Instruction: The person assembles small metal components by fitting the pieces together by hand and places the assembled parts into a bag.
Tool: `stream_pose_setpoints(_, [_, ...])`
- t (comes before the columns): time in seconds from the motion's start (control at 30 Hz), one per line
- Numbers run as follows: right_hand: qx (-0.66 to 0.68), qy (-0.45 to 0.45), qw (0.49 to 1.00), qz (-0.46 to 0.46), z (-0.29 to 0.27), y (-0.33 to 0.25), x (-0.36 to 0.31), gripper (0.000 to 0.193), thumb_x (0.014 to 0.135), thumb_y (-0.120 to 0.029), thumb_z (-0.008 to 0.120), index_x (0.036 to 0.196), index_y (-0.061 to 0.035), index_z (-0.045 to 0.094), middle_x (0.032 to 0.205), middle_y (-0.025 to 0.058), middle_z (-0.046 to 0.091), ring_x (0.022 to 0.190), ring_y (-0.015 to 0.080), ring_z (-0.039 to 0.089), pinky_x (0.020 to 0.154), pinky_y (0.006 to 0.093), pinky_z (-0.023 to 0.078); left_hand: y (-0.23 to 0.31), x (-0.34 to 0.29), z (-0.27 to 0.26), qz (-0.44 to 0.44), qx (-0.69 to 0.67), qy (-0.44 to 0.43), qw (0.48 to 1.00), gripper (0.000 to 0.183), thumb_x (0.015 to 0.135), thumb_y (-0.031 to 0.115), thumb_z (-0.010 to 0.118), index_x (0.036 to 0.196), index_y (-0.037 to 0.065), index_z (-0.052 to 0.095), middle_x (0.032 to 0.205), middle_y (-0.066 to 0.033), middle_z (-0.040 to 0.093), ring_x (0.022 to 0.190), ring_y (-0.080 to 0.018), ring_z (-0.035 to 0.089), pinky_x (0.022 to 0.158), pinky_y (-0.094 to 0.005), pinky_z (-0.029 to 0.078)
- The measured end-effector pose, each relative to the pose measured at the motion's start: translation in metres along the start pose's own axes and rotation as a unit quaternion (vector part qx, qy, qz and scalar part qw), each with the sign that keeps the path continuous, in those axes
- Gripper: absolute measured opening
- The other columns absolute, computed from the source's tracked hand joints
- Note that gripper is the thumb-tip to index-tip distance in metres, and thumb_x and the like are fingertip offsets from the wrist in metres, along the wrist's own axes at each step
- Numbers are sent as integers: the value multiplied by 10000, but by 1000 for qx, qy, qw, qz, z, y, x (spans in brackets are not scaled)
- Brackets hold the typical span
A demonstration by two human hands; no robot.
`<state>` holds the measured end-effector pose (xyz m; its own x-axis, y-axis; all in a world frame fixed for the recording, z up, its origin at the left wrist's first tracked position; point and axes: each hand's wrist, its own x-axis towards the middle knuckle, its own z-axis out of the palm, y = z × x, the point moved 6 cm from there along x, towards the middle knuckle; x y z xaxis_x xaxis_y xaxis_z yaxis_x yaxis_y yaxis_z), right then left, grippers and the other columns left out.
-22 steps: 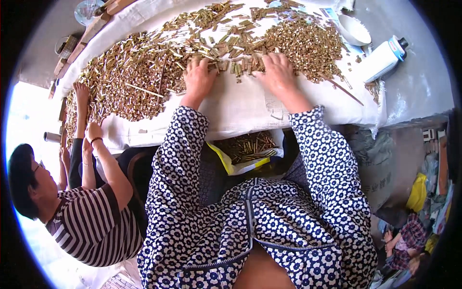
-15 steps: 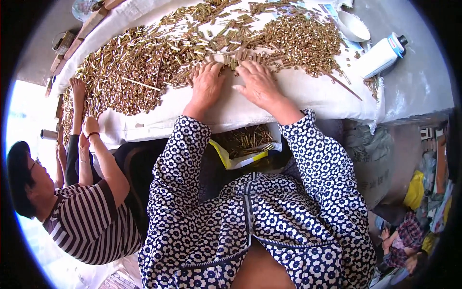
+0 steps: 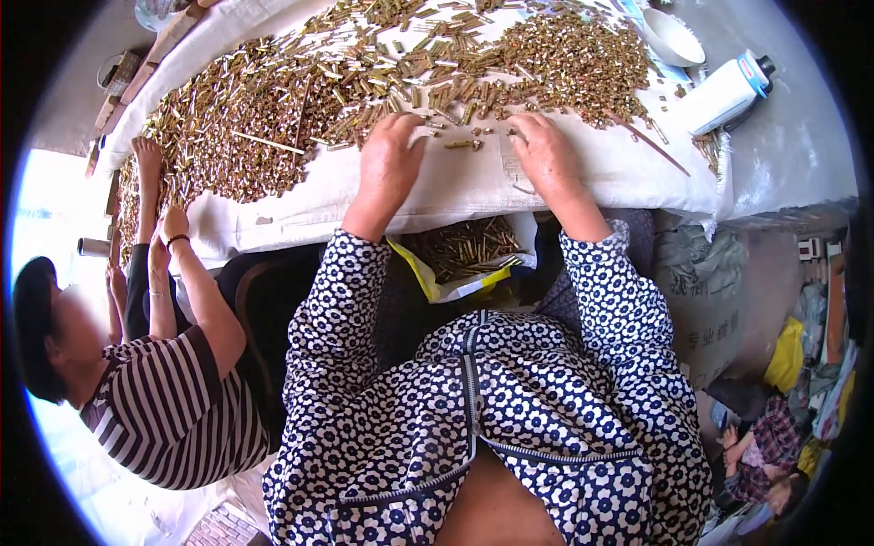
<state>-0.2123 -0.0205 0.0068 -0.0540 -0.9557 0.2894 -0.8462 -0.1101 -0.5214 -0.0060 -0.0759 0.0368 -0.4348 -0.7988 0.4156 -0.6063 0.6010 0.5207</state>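
Many small brass-coloured metal pieces (image 3: 246, 127) lie heaped on a white cloth (image 3: 346, 191), some long and rod-like, others short. My left hand (image 3: 390, 168) rests at the near edge of the spread, fingers bent, thumb apart from them, nothing visible between. To its right, my right hand (image 3: 549, 164) has thumb and forefinger closed on a small metal piece (image 3: 516, 134), partly hidden by the fingers. Between my hands a short brass-coloured rod (image 3: 462, 144) lies alone on the cloth. Below the table edge, an open bag (image 3: 428, 287) with a yellow border holds more rod-like pieces.
A second heap of short pieces (image 3: 578, 68) lies at the back right, beside a thin stick (image 3: 651, 146), a white bowl (image 3: 674, 38) and a white bottle (image 3: 726, 96). Another thin stick (image 3: 267, 142) crosses the left heap. A person in stripes (image 3: 177, 409) works at the left.
My hands have moved apart, the right one further right, and its fingers have drawn in around a small piece. A short rod now shows on the cloth between them.
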Motion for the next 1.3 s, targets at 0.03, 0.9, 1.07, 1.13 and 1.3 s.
stream_pose_setpoints(0.03, [1,19,1000,-11,-3,-2,1,306,803,-61,623,1105,-27,594,1126,149,607,1067,306,564,915,363,466,10,2,7,7,2,-20,1000,220,776,59,652,994,33,631,975,-129,628,895,-308,606,773,-382,497])
stream_pose_setpoints(0.9, [-28,65,991,-116,23,-38,-3,167,760,-40,619,924,-62,642,890,85,622,844,261,602,774,339,502,-12,-45,17,-174,-271,-38,946,86,837,40,643,911,21,604,741,-40,619,657,-94,568,602,-249,468])
stream_pose_setpoints(1.07, [214,-10,977,2,26,-31,-7,138,789,-5,616,918,-41,652,846,18,636,764,115,586,713,244,468,-15,-54,21,-234,-401,-59,884,70,865,22,625,927,28,591,732,23,584,644,-36,537,578,-182,435])
stream_pose_setpoints(1.13, [290,-54,954,48,28,-33,-13,126,806,-1,617,923,-31,653,849,-6,639,759,67,567,709,216,450,-12,-55,21,-207,-402,-63,890,77,872,23,626,938,31,588,745,31,586,651,-38,540,581,-176,437])
stream_pose_setpoints(1.3, [430,-76,896,84,32,-43,-20,115,834,-18,635,947,-6,651,888,-7,636,815,52,559,749,200,443,-3,-58,25,-230,-468,-71,850,77,878,45,631,940,40,586,753,46,562,641,-16,480,553,-155,367])
